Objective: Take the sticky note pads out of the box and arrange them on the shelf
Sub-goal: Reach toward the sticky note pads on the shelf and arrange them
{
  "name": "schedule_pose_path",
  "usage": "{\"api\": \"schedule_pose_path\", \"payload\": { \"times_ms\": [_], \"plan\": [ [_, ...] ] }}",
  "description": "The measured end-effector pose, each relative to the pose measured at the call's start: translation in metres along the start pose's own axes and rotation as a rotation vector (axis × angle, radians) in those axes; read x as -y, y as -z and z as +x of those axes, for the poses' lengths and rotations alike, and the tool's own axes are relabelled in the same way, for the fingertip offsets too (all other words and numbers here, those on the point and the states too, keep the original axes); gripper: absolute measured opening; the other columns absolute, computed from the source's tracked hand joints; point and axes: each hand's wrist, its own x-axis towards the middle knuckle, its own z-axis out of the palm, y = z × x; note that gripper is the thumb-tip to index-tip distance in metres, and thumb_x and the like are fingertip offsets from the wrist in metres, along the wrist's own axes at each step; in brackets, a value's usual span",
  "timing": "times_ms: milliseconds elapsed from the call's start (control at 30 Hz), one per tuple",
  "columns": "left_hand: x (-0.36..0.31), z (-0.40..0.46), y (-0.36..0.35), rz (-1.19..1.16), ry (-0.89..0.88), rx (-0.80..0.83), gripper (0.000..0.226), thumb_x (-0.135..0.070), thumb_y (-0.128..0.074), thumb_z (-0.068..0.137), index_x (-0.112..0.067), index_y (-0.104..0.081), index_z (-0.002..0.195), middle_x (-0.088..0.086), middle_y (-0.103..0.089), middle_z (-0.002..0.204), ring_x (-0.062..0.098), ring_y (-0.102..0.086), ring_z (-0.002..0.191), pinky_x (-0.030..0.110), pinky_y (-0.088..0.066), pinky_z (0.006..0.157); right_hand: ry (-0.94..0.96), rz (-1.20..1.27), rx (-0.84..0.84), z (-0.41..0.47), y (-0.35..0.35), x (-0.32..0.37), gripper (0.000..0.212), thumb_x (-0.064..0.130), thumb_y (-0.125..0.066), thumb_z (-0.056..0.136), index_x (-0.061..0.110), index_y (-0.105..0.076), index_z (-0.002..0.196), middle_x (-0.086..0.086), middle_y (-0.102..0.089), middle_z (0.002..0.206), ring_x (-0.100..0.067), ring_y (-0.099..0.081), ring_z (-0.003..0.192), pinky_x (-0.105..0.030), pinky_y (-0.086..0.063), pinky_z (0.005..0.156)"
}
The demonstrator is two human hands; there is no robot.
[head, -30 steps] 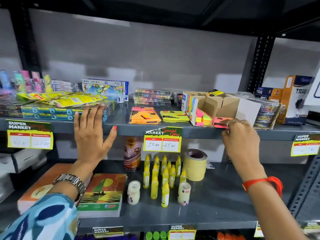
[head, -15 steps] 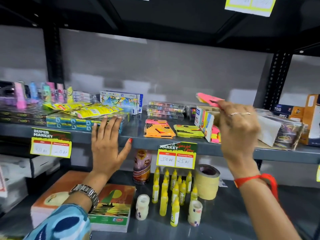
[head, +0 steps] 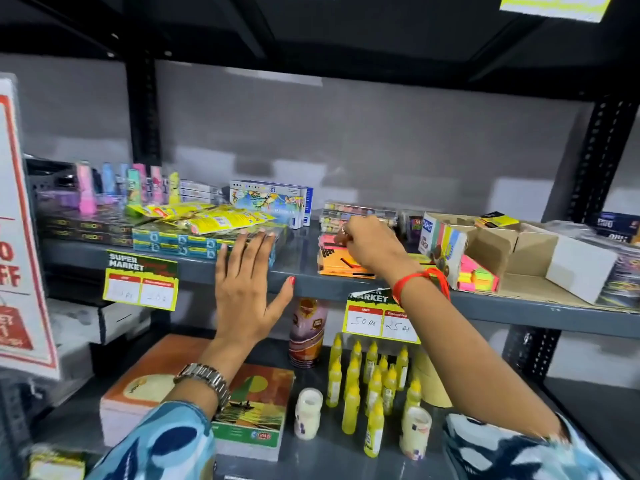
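An open cardboard box (head: 491, 249) lies on the grey shelf (head: 304, 282), with neon pink, green and yellow sticky note pads (head: 476, 277) showing at its front. To its left lies a stack of orange and pink sticky note pads (head: 337, 263). My right hand (head: 370, 242) is over that stack, its fingers pinched on a pink pad (head: 327, 240) at the stack's top. My left hand (head: 247, 289) rests flat against the shelf's front edge, fingers spread, holding nothing.
Yellow packets and blue boxes (head: 204, 233) fill the shelf left of my left hand. Price tags (head: 140, 280) hang from the shelf edge. Below stand yellow glue bottles (head: 372, 386), a tape roll, a brown bottle (head: 306, 332) and notebooks (head: 256, 414). A sale sign (head: 20, 237) stands at far left.
My right hand lifted a pink pad from the box, carried it left and lowered it onto the orange and pink stack. My left hand stayed on the shelf edge.
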Motion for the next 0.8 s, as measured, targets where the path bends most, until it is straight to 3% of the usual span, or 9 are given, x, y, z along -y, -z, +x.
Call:
{"api": "schedule_pose_path", "payload": {
  "times_ms": [100,200,300,367,500,633,800],
  "plan": [
    [0.0,0.0,0.001,-0.011,0.008,0.003,0.065,-0.049,-0.035,0.091,-0.006,-0.044,0.139,0.012,-0.049,0.14,0.028,-0.032,0.135,0.048,-0.016,0.115,-0.112,0.142,-0.059,-0.017,0.01,0.001,0.022,0.007,-0.046,0.089,0.001,-0.063,0.102,-0.024,-0.066,0.104,-0.042,-0.059,0.096,-0.044,-0.052,0.08],
    [-0.001,-0.001,0.0,-0.019,0.01,0.004,0.065,-0.05,-0.033,0.093,-0.007,-0.042,0.141,0.011,-0.047,0.142,0.028,-0.032,0.136,0.049,-0.017,0.115,-0.162,0.127,-0.117,-0.047,0.024,0.01,0.03,0.028,-0.049,0.093,0.0,-0.06,0.094,-0.023,-0.066,0.097,-0.041,-0.06,0.091,-0.039,-0.047,0.073],
    [-0.001,0.0,-0.001,-0.016,0.007,-0.003,0.064,-0.049,-0.035,0.092,-0.006,-0.042,0.14,0.012,-0.048,0.141,0.028,-0.033,0.136,0.05,-0.019,0.114,-0.189,0.065,-0.045,-0.065,0.032,0.027,0.054,0.055,-0.046,0.089,0.002,-0.058,0.089,-0.021,-0.065,0.098,-0.039,-0.058,0.096,-0.038,-0.044,0.073],
    [-0.001,0.0,-0.001,-0.01,0.008,-0.003,0.064,-0.048,-0.037,0.092,-0.006,-0.043,0.14,0.012,-0.048,0.141,0.029,-0.034,0.135,0.05,-0.019,0.114,-0.216,0.028,0.019,-0.064,0.033,0.037,0.061,0.063,-0.043,0.086,0.003,-0.059,0.091,-0.02,-0.065,0.102,-0.037,-0.057,0.1,-0.037,-0.044,0.078],
    [0.0,0.0,0.0,-0.001,0.01,0.004,0.064,-0.048,-0.038,0.091,-0.006,-0.043,0.14,0.012,-0.048,0.141,0.029,-0.033,0.136,0.05,-0.018,0.114,-0.233,-0.093,0.167,-0.048,0.027,0.049,0.065,0.067,-0.045,0.082,0.007,-0.06,0.102,-0.014,-0.064,0.111,-0.033,-0.057,0.106,-0.037,-0.044,0.084],
    [-0.001,0.0,0.001,-0.004,0.006,0.012,0.065,-0.049,-0.038,0.091,-0.005,-0.042,0.14,0.013,-0.048,0.142,0.028,-0.031,0.137,0.048,-0.016,0.115,-0.292,-0.015,0.273,-0.034,0.027,0.051,0.059,0.06,-0.053,0.08,0.009,-0.058,0.108,-0.012,-0.062,0.111,-0.034,-0.057,0.106,-0.036,-0.046,0.081],
    [-0.001,0.0,0.001,-0.017,0.0,0.007,0.065,-0.05,-0.035,0.092,-0.006,-0.042,0.14,0.013,-0.048,0.141,0.028,-0.029,0.138,0.048,-0.015,0.115,-0.282,0.063,0.282,-0.034,0.035,0.051,0.043,0.054,-0.058,0.076,0.014,-0.052,0.09,-0.012,-0.062,0.11,-0.035,-0.056,0.106,-0.04,-0.05,0.087]
  ]
}}
